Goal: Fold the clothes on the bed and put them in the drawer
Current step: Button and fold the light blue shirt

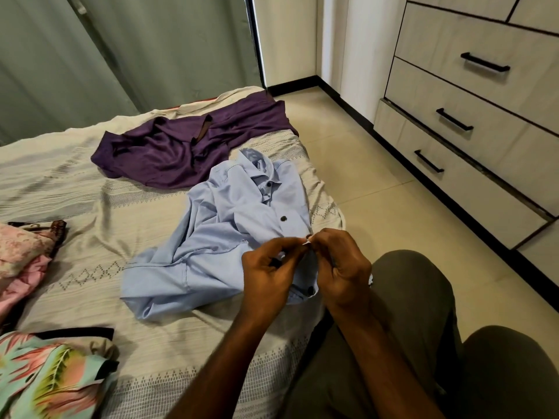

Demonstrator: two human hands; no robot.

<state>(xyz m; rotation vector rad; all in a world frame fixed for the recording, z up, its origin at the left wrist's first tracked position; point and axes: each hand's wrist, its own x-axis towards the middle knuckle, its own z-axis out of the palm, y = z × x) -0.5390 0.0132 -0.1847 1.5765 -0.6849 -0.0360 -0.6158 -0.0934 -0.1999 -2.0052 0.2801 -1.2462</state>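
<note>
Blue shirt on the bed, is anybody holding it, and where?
Yes. Both hands, left hand and right hand, pinch the blue shirt at its front button edge, beside a dark button.

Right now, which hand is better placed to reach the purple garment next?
Left, probably. Both the left hand and the right hand pinch the blue shirt placket, but the purple garment lies up-left, on the left hand's side.

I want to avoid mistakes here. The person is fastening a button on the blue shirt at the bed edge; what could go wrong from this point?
1. The blue shirt lies crumpled, so buttoning it now may lock in creases or misalign buttons.
2. It sits near the bed edge; a pull by the left hand or right hand could drag it off.
3. The drawers look shut, so a hand must free up later.
</note>
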